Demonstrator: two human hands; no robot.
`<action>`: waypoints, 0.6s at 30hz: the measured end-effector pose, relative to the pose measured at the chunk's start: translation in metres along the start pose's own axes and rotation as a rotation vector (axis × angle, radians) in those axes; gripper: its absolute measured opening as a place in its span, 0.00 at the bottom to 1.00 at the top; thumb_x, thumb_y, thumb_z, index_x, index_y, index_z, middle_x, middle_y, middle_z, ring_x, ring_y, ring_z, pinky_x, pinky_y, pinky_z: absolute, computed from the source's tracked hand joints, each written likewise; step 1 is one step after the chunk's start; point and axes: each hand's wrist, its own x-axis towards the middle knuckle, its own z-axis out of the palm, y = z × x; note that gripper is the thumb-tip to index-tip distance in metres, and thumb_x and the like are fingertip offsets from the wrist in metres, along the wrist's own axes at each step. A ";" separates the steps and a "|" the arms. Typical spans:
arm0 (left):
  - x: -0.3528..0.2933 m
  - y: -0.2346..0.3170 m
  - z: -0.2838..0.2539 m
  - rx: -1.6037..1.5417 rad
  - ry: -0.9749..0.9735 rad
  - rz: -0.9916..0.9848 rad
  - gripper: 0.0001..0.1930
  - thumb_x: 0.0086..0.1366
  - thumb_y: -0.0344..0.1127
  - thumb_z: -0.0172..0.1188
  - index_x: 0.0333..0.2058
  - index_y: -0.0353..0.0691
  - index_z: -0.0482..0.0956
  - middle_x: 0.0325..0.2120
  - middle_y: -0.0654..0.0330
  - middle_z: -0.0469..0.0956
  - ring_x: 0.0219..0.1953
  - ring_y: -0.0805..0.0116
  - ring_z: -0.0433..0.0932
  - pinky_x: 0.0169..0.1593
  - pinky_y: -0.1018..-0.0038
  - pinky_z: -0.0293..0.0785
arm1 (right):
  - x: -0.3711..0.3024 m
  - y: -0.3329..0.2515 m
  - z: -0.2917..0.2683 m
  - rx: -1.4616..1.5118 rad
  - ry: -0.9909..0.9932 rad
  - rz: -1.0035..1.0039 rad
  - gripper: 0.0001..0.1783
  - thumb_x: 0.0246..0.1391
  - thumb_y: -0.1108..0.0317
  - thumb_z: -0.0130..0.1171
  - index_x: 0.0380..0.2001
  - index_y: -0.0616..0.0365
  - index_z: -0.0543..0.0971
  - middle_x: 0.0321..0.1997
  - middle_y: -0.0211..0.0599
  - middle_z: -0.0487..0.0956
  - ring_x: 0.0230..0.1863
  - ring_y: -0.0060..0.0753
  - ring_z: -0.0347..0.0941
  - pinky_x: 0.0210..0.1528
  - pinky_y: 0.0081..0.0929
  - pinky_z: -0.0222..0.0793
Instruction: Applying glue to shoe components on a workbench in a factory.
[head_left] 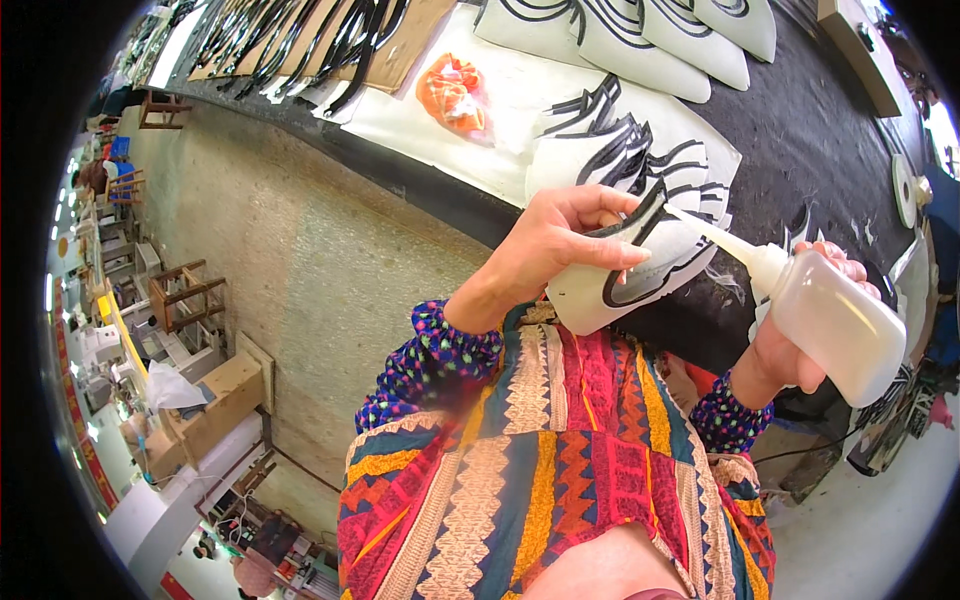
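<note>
My left hand point(545, 240) pinches a white curved sheet piece point(585, 298) with black trim along its edge, thumb on top. It looks like a shoe-upper part. In my right hand point(785, 352) is a translucent white squeeze bottle point(840, 318), tilted so its long thin nozzle point(722, 238) points left. The nozzle tip is at the raised end of the black trim, by my left fingertips; whether it touches, I cannot tell. Just beyond my hands, similar white pieces with black trim point(575, 160) lie overlapped on a white sheet point(400, 125).
The dark table point(790, 120) runs along the far side. On it are larger white pieces point(640, 50), an orange checked cloth bundle point(453, 93) and black strips point(290, 45) over cardboard. A round white roll point(903, 190) sits at right. Wooden stools point(188, 295) stand on the floor at left.
</note>
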 end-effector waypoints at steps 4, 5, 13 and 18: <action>-0.001 -0.001 0.001 -0.033 -0.007 -0.029 0.10 0.57 0.34 0.51 0.33 0.33 0.73 0.24 0.61 0.70 0.28 0.75 0.66 0.33 0.81 0.62 | 0.001 -0.001 0.000 -0.011 0.002 -0.005 0.40 0.34 0.45 0.62 0.47 0.61 0.65 0.50 0.44 0.67 0.55 0.45 0.58 0.58 0.38 0.51; -0.001 -0.001 0.001 -0.042 -0.005 -0.032 0.10 0.57 0.34 0.51 0.33 0.33 0.73 0.23 0.63 0.69 0.27 0.77 0.65 0.31 0.82 0.61 | 0.001 -0.001 0.000 -0.004 0.001 0.003 0.40 0.34 0.45 0.62 0.47 0.61 0.65 0.50 0.44 0.67 0.55 0.45 0.58 0.58 0.38 0.51; -0.002 -0.005 0.000 -0.094 0.018 -0.055 0.10 0.58 0.34 0.52 0.32 0.33 0.74 0.21 0.67 0.67 0.24 0.82 0.63 0.27 0.85 0.59 | 0.004 0.000 0.003 -0.025 -0.014 0.012 0.41 0.33 0.44 0.62 0.47 0.63 0.65 0.49 0.44 0.67 0.54 0.44 0.58 0.58 0.37 0.51; -0.004 -0.007 -0.002 -0.111 0.020 -0.027 0.10 0.58 0.35 0.51 0.33 0.33 0.74 0.21 0.67 0.67 0.24 0.82 0.63 0.27 0.84 0.59 | 0.004 0.001 0.005 -0.012 -0.018 0.037 0.41 0.33 0.44 0.62 0.47 0.63 0.65 0.49 0.45 0.67 0.54 0.44 0.58 0.58 0.37 0.51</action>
